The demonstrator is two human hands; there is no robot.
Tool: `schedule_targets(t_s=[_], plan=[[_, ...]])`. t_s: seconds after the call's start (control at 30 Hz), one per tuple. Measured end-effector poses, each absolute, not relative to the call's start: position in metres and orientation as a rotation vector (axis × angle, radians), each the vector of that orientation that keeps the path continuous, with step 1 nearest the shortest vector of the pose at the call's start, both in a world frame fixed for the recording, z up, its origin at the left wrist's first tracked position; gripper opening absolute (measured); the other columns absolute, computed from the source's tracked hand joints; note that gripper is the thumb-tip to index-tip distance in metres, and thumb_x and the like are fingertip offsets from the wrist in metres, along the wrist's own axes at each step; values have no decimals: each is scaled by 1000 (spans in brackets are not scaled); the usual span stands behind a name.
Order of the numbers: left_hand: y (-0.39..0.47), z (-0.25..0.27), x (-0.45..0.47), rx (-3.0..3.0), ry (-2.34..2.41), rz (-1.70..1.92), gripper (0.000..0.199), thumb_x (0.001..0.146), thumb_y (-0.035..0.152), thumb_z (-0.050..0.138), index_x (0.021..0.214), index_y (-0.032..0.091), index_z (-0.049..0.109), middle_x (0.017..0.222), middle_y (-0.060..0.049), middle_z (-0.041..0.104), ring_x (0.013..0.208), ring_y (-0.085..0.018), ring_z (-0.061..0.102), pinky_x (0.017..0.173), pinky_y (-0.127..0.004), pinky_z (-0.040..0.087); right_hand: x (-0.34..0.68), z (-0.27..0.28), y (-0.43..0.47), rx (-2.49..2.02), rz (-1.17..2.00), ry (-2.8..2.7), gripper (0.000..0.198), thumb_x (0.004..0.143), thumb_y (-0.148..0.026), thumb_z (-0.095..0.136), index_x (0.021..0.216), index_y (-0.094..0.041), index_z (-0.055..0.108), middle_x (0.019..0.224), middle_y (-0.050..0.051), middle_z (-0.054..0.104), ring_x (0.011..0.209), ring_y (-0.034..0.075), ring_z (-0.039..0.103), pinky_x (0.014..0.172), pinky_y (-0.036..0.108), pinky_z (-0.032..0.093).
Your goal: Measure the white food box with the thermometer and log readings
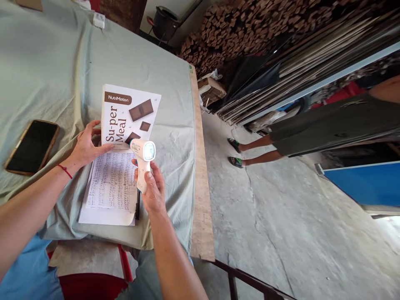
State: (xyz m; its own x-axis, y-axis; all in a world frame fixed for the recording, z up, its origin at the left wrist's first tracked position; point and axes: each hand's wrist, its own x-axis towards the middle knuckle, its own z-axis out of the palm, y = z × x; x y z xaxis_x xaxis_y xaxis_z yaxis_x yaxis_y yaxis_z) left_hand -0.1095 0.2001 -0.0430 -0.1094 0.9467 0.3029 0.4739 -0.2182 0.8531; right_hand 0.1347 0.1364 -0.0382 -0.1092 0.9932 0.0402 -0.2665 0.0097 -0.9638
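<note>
My left hand [89, 143] grips the left lower edge of a white box [117, 114] printed with "NutriMotion Su-per Meal" and brown chocolate pieces. My right hand [153, 187] is wrapped around the handle of a white infrared thermometer [142, 160], whose small screen is lit and faces me. The thermometer's front end is close to the lower right of the box; whether they touch I cannot tell. Below both hands lie sheets of paper [109, 187] covered in handwriting. A dark pen [137, 205] rests along their right edge, partly hidden by my right hand.
A phone [33, 146] with a dark screen lies at the left on the grey-green tablecloth [125, 54]. The wooden table edge [201, 200] shows on the right. Beyond it, another person [328, 125] stands on the concrete floor [237, 225]. Stacked firewood [243, 29] is behind.
</note>
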Motion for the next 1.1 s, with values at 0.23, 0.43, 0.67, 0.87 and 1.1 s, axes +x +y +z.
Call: schedule_targets(t_s=[0.23,0.43,0.67,0.87,1.1], plan=[[199,-43,-109,1760,1670,1368,101,69,57,88,149,29,34,141,-14,58,132,-37,58,113,-62,43,143,-43,134,-996,1261,-1213,52,91,-59,60,132,-27,56,119,12,76,94,23,73,80,41,59],[203,-52,-116,1849,1881,1324,98,73,43,85,152,29,28,140,-14,59,134,-43,51,116,-72,26,194,-63,150,-1491,549,-1463,48,82,-50,71,120,-22,65,116,12,73,102,27,66,92,47,53],[181,-33,-100,1976,1946,1460,76,82,32,75,146,29,33,149,-15,42,139,-40,40,115,-65,32,200,-63,150,-1573,41,-1689,31,89,-46,63,108,-22,70,121,16,67,104,30,61,93,53,50],[147,-13,-75,2395,1662,1179,20,92,29,66,110,26,56,117,-7,63,114,-31,59,100,-55,42,167,-57,117,-1452,331,-1941,28,87,-38,69,110,-22,70,74,2,66,65,18,60,62,32,52],[134,-25,-63,2706,1110,790,19,95,35,71,106,21,68,120,-8,68,117,-27,59,103,-45,42,185,-51,120,-1244,645,-1876,36,94,-20,46,121,-25,70,90,4,68,77,17,65,75,33,57]])
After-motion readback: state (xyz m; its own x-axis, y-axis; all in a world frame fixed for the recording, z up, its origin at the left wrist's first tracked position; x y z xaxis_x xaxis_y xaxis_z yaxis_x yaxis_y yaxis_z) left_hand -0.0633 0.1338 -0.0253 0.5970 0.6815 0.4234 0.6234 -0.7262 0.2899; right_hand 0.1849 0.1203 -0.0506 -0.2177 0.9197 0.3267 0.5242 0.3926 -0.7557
